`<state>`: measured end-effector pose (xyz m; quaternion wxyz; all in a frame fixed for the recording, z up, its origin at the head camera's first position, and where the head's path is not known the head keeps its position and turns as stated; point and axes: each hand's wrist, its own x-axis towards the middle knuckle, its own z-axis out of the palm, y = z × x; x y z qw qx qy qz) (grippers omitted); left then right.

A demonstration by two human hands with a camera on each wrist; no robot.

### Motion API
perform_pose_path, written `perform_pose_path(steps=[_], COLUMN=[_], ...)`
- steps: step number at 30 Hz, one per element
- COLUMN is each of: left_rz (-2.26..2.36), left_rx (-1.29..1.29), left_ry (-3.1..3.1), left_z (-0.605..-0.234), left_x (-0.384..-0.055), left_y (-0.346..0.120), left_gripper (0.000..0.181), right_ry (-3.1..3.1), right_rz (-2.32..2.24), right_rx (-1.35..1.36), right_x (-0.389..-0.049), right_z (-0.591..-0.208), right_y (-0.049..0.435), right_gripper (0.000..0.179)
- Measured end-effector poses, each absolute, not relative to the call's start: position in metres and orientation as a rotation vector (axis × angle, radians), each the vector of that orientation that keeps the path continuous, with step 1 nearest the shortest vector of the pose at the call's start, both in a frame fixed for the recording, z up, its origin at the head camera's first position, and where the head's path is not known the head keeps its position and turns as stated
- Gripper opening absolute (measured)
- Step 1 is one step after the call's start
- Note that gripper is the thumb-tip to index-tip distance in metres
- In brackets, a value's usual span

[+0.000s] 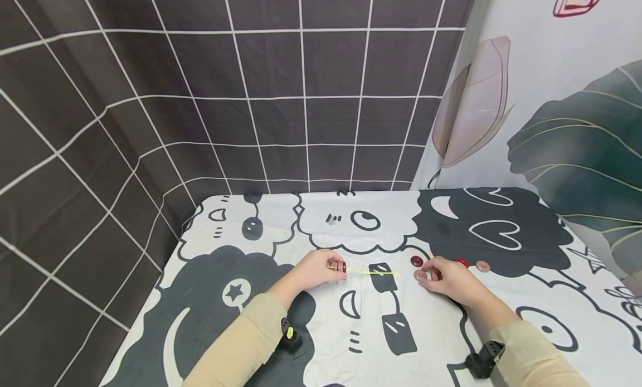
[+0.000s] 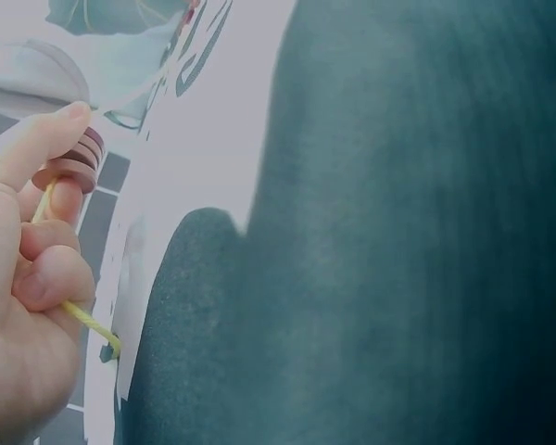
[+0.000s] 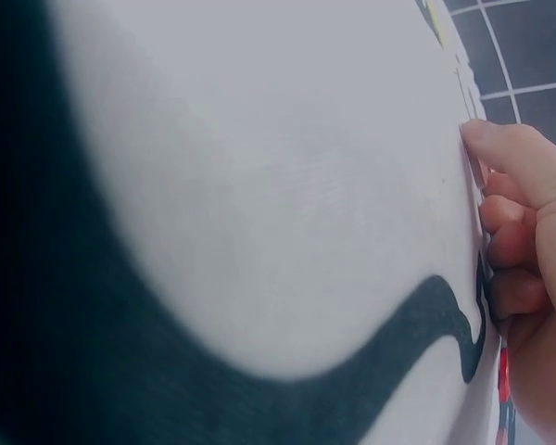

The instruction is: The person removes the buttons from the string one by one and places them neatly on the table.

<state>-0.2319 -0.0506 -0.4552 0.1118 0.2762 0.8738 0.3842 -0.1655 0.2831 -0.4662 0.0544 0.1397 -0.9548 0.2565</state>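
Pinching stacked round red-brown buttons [image 2: 85, 158] on yellow string [image 2: 91, 322] with left hand [image 1: 324, 266], maybe to stop slipping | pinching round pink button [image 1: 419, 275] with right hand [image 1: 448, 276], near black-and-white printed cloth [image 1: 363, 337], maybe to steady it

Dark white-gridded wall covering [image 1: 331, 63] behind black-and-white cartoon-print cloth [image 1: 371, 342]; white leaf-print curtain [image 1: 541, 108] at far right.

The person's left arm [image 1: 239, 338] and right arm [image 1: 533, 342] reach forward, well apart, while the left hand [image 1: 320, 269] pinches between thumb [image 2: 39, 146] and index finger [image 2: 67, 197], its other fingers [image 2: 57, 275] being curled, and the right hand [image 1: 451, 278] pinches also, with its fingers bent inward.
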Motion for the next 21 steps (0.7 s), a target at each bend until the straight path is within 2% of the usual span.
perform_pose_path(steps=[21], left_rz=[1.136], left_rx=[0.830], left_ry=[2.559], left_z=[-0.4548], left_x=[-0.2315], left_y=[-0.0519], left_gripper=[0.021], right_ry=[-2.890], right_rz=[0.848], right_rx=[0.432], right_x=[-0.1681], right_z=[-0.4595], right_y=[0.2778], right_gripper=[0.018])
